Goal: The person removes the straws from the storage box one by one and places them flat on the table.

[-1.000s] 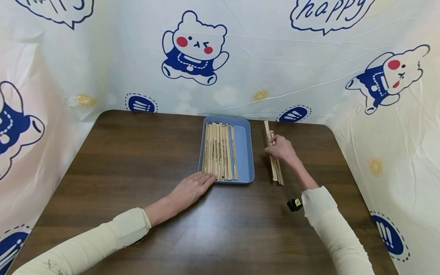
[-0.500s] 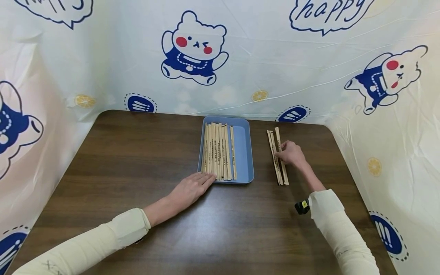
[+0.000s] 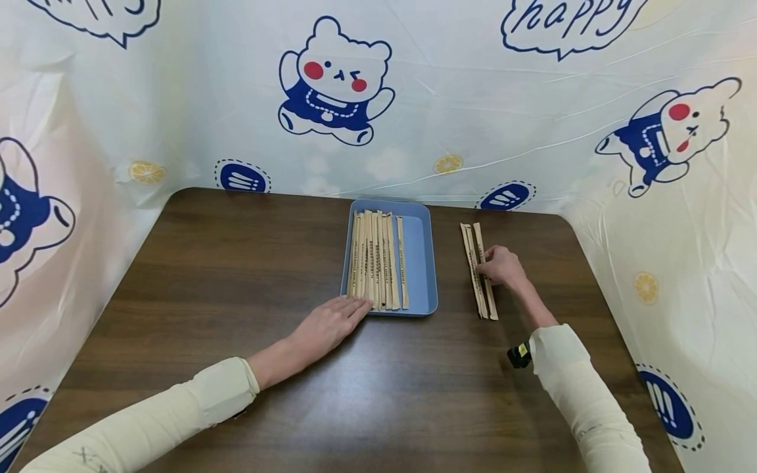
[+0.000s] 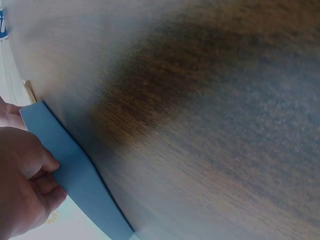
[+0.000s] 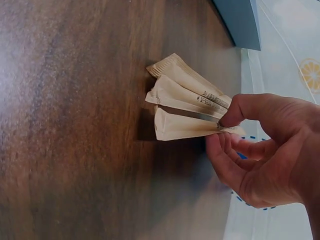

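My left hand [image 3: 334,322] grips the near left corner of a shallow blue tray [image 3: 421,263]; in the left wrist view its fingertips press the outside of the tray wall [image 4: 75,165]. Several slim, paper-wrapped sticks [image 3: 372,259] with dark print lie side by side in the tray, with one set slightly apart on their right. Out on the table, my right hand [image 3: 501,264] pinches another wrapped stick [image 5: 182,125] between thumb and fingers. Two more wrapped sticks [image 3: 473,272] lie close on its left, their crimped near ends showing in the right wrist view.
The dark wooden table [image 3: 236,263] carries the tray at its back middle. A patterned cloth [image 3: 195,98] hangs behind it and along both sides. A small black device [image 3: 520,355] sits at the right wrist.
My right hand has carried its stick rightward, from across the other two to their right side, then shifted it slightly nearer. The left hand and tray have stayed put.
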A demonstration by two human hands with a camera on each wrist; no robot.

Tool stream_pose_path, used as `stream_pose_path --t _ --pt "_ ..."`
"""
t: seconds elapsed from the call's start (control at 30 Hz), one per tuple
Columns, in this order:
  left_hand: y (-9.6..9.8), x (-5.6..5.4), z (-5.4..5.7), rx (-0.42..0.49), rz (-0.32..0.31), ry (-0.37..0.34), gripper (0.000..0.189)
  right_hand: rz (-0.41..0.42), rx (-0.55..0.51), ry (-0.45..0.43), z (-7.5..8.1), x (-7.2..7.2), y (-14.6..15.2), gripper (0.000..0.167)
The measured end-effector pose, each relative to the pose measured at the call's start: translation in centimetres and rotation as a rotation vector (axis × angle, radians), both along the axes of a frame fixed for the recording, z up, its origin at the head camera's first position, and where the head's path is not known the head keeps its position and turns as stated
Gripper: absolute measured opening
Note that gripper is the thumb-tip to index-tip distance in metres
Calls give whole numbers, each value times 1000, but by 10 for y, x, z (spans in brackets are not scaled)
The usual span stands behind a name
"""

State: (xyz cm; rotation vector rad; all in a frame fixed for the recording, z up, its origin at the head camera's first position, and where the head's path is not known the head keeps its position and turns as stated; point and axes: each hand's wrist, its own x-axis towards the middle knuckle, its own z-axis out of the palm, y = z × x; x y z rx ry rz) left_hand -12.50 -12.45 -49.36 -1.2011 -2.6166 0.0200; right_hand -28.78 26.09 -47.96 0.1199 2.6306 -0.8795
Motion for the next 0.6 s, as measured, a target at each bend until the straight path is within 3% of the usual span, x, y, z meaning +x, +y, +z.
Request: stream_pose_path --t 0.6 --pt "0 0 0 -1 2 6 53 16 65 13 -3 -1 -7 38"
